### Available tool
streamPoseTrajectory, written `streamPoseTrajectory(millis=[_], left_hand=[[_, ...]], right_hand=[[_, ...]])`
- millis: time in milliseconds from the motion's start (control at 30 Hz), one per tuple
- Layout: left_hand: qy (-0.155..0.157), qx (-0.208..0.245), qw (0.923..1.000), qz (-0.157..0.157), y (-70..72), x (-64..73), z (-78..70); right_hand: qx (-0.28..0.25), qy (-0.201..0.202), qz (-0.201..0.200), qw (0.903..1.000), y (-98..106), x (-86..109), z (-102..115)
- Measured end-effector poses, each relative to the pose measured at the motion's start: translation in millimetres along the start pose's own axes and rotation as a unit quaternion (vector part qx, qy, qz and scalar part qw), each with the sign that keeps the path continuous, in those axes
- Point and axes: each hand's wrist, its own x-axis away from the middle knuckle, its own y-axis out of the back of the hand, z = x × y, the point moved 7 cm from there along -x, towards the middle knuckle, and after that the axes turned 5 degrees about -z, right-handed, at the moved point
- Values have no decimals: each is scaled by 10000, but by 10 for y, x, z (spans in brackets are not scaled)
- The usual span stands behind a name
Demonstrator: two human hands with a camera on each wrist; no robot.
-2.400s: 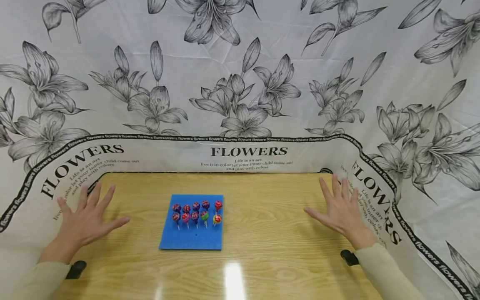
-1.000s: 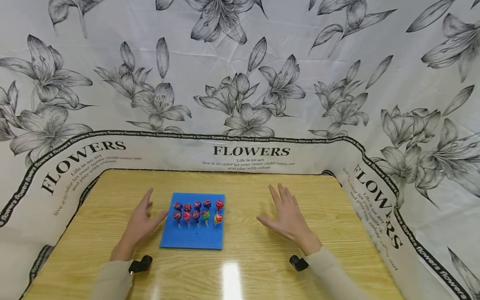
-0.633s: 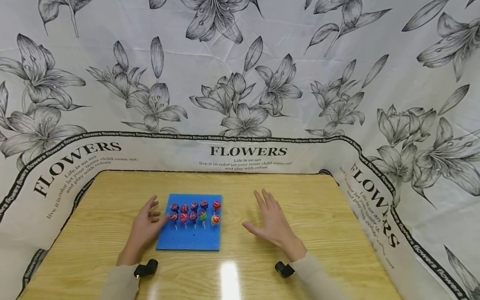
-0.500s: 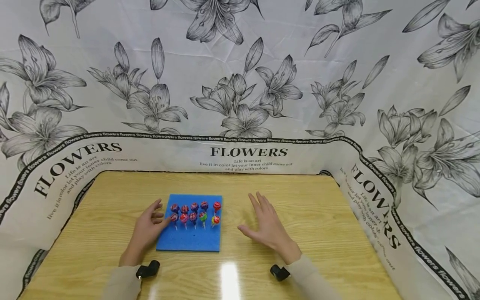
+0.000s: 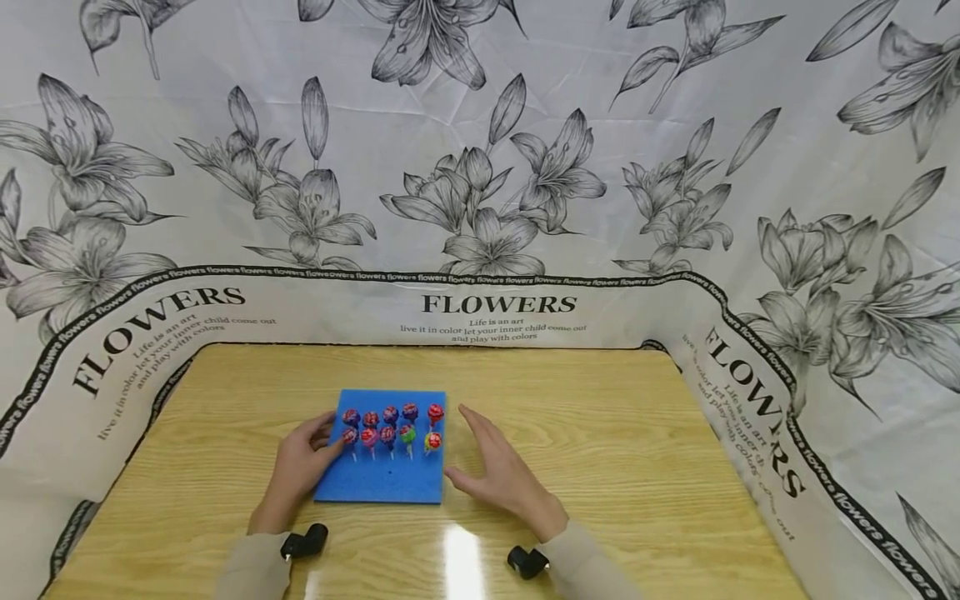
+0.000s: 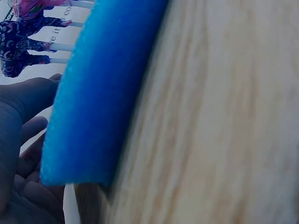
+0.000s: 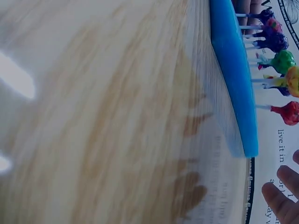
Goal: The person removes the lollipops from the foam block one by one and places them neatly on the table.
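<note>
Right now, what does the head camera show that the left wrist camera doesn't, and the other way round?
Only the head view shows the right hand, the green lollipop, the yellow lollipop and the flower drawings. Only the left wrist view shows the palm side of the left hand. Both show part of that hand, purple lollipops, the pink lollipop, the blue board, the wooden table and the printed cloth.

Two rows of lollipops [image 5: 387,436] stand in the board [image 5: 378,486] on the table [image 5: 600,417], before the curtain [image 5: 637,83].
</note>
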Motion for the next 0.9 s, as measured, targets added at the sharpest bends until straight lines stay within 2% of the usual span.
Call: streamPoseTrajectory(millis=[200, 433, 667, 900], left_hand=[[264, 45, 9994, 196, -8, -3, 42], [505, 282, 9969, 524, -20, -14, 124], [615, 323, 9954, 657, -26, -22, 194], [663, 367, 9948, 683, -12, -14, 209]], right_hand=[[-347, 151, 166, 9991, -107, -44, 64], [-266, 426, 218, 9985, -208, -53, 143], [-294, 668, -6, 9973, -285, -88, 184], [-692, 820, -362, 9936, -301, -142, 217]])
